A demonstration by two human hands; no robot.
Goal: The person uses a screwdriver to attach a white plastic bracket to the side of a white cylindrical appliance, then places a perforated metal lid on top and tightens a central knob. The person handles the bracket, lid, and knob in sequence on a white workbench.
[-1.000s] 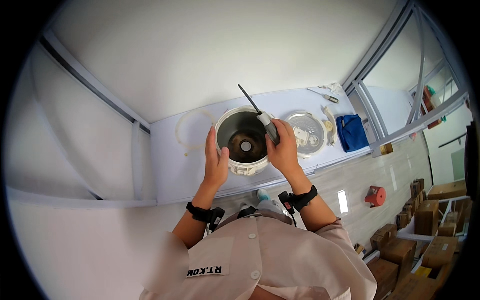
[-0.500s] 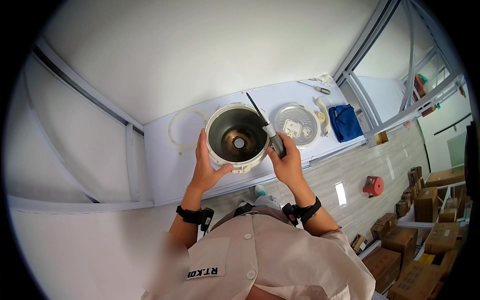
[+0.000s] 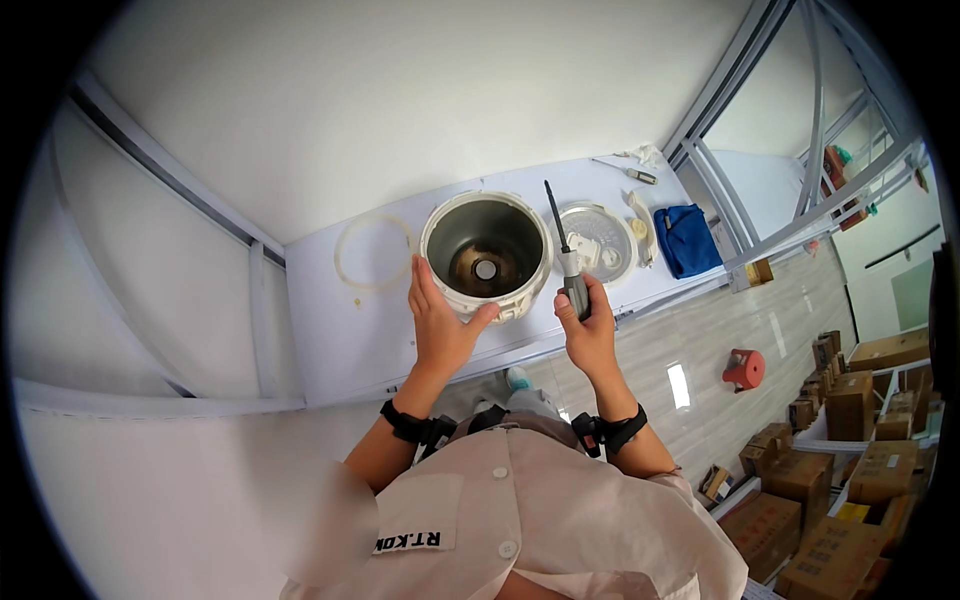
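Observation:
A white rice cooker body (image 3: 438, 287) stands on the white table, its top off and its grey inside bare. Brown stains ring a pale round piece at the bottom of its cavity. Against its near left side lies my left hand (image 3: 443, 323), fingers along the wall and thumb apart at the near rim. My right hand (image 3: 592, 335) is closed round the grey handle of a screwdriver (image 3: 574, 280), just right of the body. The dark shaft points up and away, clear of the rice cooker. My palm hides part of the handle.
A pale ring (image 3: 343, 245) lies at left. To the right are a round clear lid (image 3: 622, 245) with white parts in it, a curved white handle piece (image 3: 645, 240), a blue pouch (image 3: 687, 243) and another screwdriver (image 3: 640, 176). Cartons (image 3: 800, 480) and a red stool (image 3: 743, 369) occupy the floor.
The rice cooker body has shifted slightly right and away. My right hand has drawn off its rim, bringing the screwdriver right and more upright. My left hand has slid nearer along the side.

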